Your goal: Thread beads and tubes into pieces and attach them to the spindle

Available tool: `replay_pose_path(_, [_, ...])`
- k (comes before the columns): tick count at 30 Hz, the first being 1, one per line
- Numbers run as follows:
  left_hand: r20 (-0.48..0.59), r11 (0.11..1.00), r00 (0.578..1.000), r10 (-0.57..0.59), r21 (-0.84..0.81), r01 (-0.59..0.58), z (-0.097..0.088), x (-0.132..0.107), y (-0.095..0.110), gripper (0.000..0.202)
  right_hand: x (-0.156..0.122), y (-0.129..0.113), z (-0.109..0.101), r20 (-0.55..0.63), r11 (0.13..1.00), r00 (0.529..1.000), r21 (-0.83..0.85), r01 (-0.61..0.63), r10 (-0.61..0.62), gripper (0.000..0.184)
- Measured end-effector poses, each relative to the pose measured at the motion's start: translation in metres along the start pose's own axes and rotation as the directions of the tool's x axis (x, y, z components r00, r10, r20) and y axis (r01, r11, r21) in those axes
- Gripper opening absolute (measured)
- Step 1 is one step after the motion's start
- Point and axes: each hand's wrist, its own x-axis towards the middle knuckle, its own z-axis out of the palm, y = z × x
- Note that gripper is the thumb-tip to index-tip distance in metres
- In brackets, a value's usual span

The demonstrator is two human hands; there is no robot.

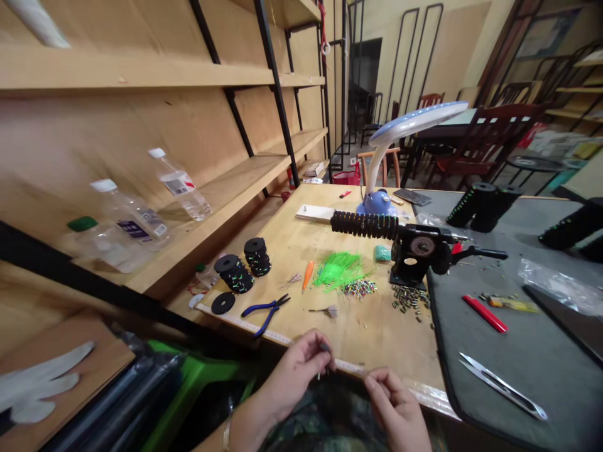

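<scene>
My left hand is at the table's front edge, its thumb and fingers pinched around a small dark piece with a thin pale end showing below; I cannot make out its kind. To its right, my right hand is closed in a pinch, and whatever lies between its fingertips is too small to tell. Just beyond the hands are blue-handled pliers, a small feathered piece with a thin stem, an orange pointed float-like piece, bright green fibres and a heap of coloured beads.
A black clamp device with a ribbed roller stands beyond, near a desk lamp. Black spools stand left. Small metal pieces, a red tube and steel thread snips lie right. Shelves with bottles border the left.
</scene>
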Motion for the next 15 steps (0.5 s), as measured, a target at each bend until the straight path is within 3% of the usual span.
replay_pose_path(7, [0.02,0.952,0.959,-0.282,-0.119,0.282,0.028,-0.018,-0.031,0.03,-0.003,0.002,0.004,0.005,0.995,0.998,-0.08,0.067,-0.067,0.044])
replay_pose_path(15, [0.012,0.971,0.974,-0.227,-0.075,0.227,0.037,-0.02,-0.037,0.033,-0.006,0.007,0.002,0.072,0.982,0.992,-0.148,0.114,-0.105,0.037])
